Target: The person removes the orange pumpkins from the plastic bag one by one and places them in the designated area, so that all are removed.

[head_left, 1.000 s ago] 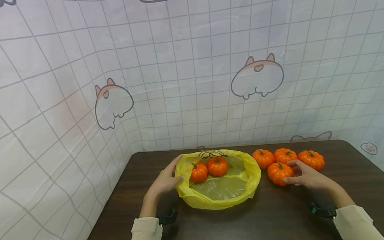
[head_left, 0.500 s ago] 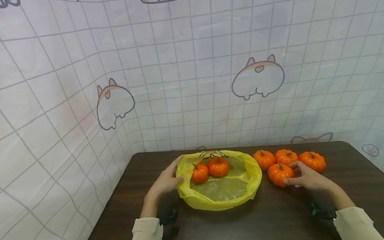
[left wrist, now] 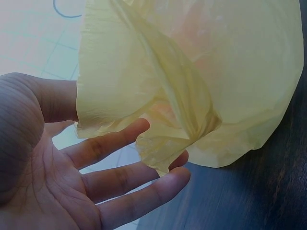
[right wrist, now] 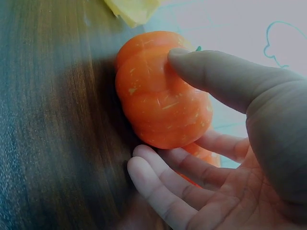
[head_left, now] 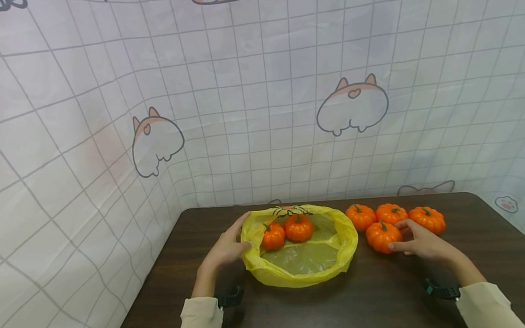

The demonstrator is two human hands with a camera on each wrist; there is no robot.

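Observation:
An open yellow plastic bag [head_left: 296,280] stands on the dark wooden table with two small orange pumpkins [head_left: 298,228] inside. My left hand [head_left: 223,246] holds its left rim. In the left wrist view, the thumb goes behind the bag's edge [left wrist: 110,81] and the other fingers spread along the outside, their tips at a fold. To the right of the bag, my right hand [head_left: 422,242] grips the front pumpkin [head_left: 381,237] from its right side. The right wrist view shows the thumb on this pumpkin [right wrist: 153,96] near its stem, with the fingers round the opposite side.
Behind the gripped pumpkin, a left pumpkin [head_left: 359,217], a middle pumpkin [head_left: 389,213] and a right pumpkin [head_left: 426,219] sit near the far edge of the table [head_left: 325,310]. A white gridded cloth [head_left: 270,148] with cartoon drawings hangs close behind and at the sides.

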